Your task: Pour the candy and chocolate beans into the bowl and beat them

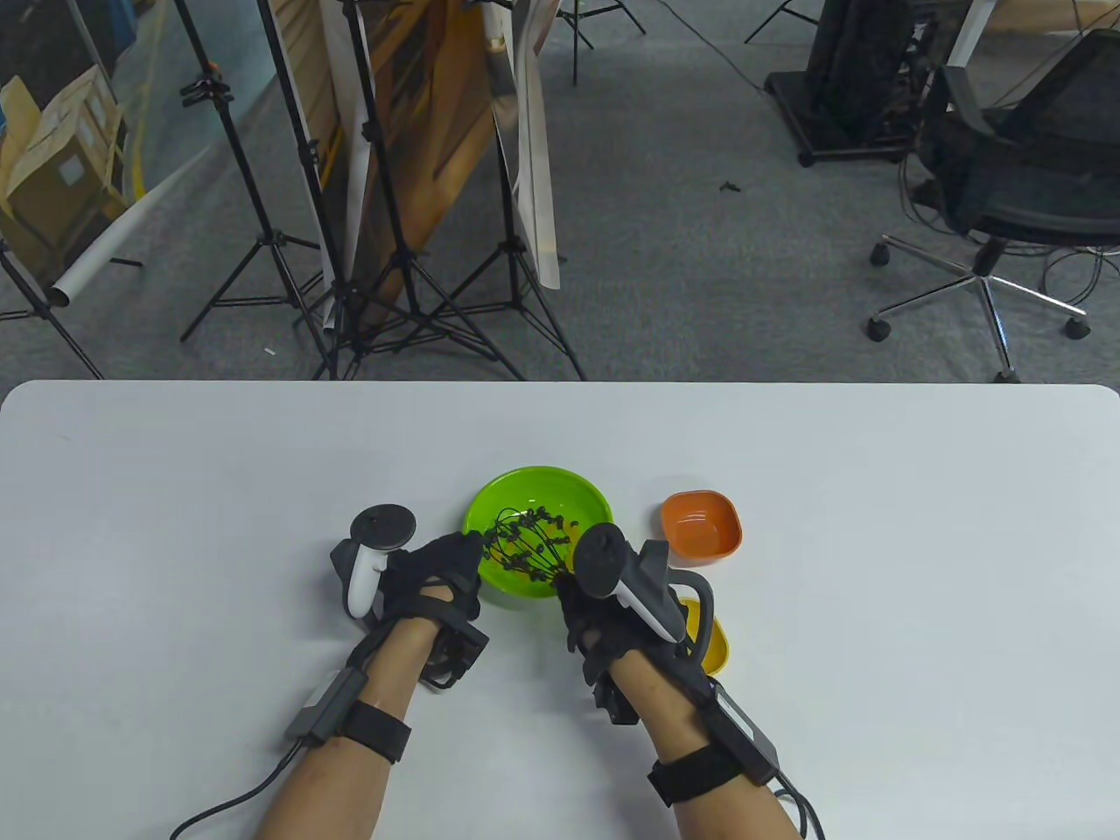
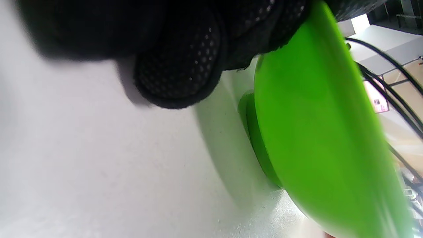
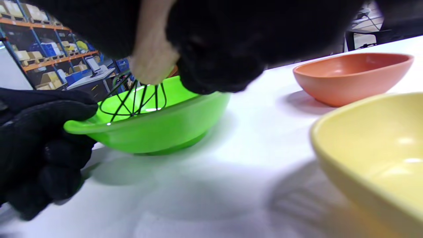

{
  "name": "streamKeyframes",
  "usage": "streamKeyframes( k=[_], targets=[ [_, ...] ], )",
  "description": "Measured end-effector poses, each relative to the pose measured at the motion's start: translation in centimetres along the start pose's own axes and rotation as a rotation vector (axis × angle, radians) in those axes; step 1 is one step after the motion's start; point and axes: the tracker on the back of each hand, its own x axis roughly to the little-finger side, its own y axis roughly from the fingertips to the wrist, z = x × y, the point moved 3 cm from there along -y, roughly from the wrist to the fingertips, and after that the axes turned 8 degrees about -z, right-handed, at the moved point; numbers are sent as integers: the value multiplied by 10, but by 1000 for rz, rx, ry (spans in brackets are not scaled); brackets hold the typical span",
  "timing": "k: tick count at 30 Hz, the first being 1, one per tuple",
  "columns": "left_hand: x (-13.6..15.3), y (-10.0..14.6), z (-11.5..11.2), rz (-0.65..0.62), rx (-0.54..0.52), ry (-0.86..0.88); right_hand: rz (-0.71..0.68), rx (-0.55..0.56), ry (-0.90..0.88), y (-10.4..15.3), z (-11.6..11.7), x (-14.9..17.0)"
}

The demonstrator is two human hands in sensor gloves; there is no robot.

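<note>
A green bowl (image 1: 560,494) stands mid-table with dark beans in it; its outer wall (image 2: 314,115) fills the left wrist view and it shows again as the green bowl (image 3: 172,127) in the right wrist view. My left hand (image 1: 437,569) grips the bowl's left rim, thumb on top. My right hand (image 1: 595,612) holds a black wire whisk (image 1: 525,547) by its pale handle (image 3: 152,56). The whisk's wires (image 3: 135,99) dip inside the bowl.
An orange bowl (image 1: 702,523) sits right of the green one, also seen as the orange bowl (image 3: 350,76). A yellow bowl (image 1: 713,643) lies by my right wrist, near in the right wrist view (image 3: 373,145). The white table (image 1: 175,525) ends at its far edge; tripods and a chair stand beyond.
</note>
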Motion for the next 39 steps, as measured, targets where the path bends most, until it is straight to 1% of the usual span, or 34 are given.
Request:
streamKeyframes(
  k=[4,6,10,17,21,28,31,35,39],
  targets=[
    [0,0,0,1,1,7,24,-28,48,7,-13,9],
    [0,0,0,0,1,5,56,-13,38,8,-20,16],
    [0,0,0,-2,2,-3,106,12,99,6,-26,25],
    [-1,0,0,-5,1,-4,151,58,91,-7,-17,33],
    [0,0,0,-3,3,2,161,67,34,-13,-11,35],
    [0,0,0,-3,4,-2,128,86,-55,-19,6,23],
    [0,0,0,-4,1,-1,92,48,-102,-17,11,14],
    [1,0,0,1,2,11,43,30,-59,-7,7,6],
    [1,0,0,4,-2,9,18,-3,-29,3,-1,7]
  ],
)
